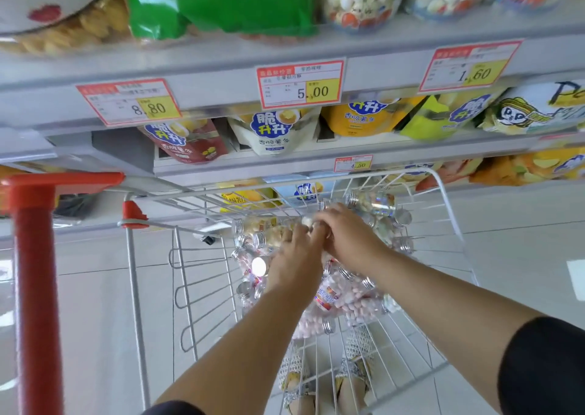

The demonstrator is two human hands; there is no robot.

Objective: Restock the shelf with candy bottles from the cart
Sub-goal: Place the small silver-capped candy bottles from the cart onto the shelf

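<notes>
Candy bottles [342, 300]: silver-capped, heaped in the wire cart [443, 193] basket; pile partly hidden under both forearms. Left hand [292, 266] and right hand [348, 234]: meeting over the heap's middle, fingers bent down among the caps, blurred; cannot tell whether either grips a bottle. Shelf [221, 167]: just beyond the basket's far rim; snack bags [272, 133] partly cut off. Red cart handle [34, 288]: left edge. Pale tiled floor [522, 256]: right of the basket

Your cart [134, 288] was silvery metal wire with a glossy red plastic handle [34, 288]; its candy bottles [345, 304] were clear shiny plastic with metallic caps [329, 326].
</notes>
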